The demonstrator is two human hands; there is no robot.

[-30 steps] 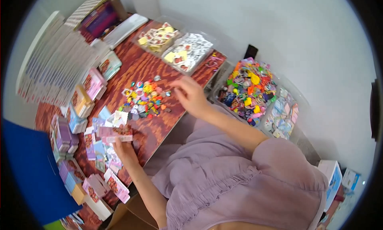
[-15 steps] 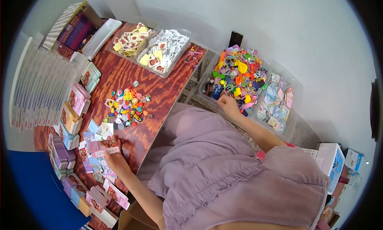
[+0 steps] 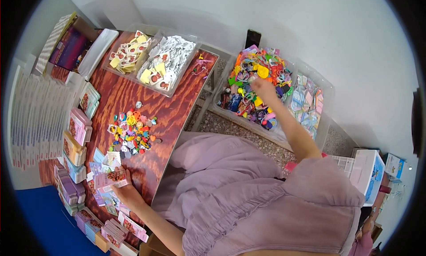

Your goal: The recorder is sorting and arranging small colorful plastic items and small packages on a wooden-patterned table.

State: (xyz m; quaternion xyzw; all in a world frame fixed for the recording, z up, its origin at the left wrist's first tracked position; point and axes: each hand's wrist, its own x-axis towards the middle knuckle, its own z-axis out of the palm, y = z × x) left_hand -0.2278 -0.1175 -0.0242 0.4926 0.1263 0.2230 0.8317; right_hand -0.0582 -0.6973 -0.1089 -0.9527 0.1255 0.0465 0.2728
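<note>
My left hand (image 3: 127, 195) holds a small pink printed carton (image 3: 111, 179) above the table's front left part, fingers wrapped round its end. Below it lies a loose pile of flat printed cards and packets (image 3: 100, 194). My right hand (image 3: 265, 90) is over a clear bin (image 3: 220, 106) heaped with colourful plastic trinkets (image 3: 259, 71). Its fingers look curled down among the trinkets; whatever they hold is hidden. On the table, a heap of small bright charms (image 3: 133, 132) lies beyond the carton.
Clear trays hold yellow-and-white cards (image 3: 132, 53) and silvery packets (image 3: 174, 52) at the table's far end. Small packets (image 3: 306, 103) fill the bin's right compartment. Stacked cartons (image 3: 74, 148) line the table's left side. A black phone (image 3: 253, 38) stands behind the bin.
My right hand has moved from the bin's near edge farther in over the trinkets. My left hand still holds the carton, now tilted differently. The whole view has shifted slightly.
</note>
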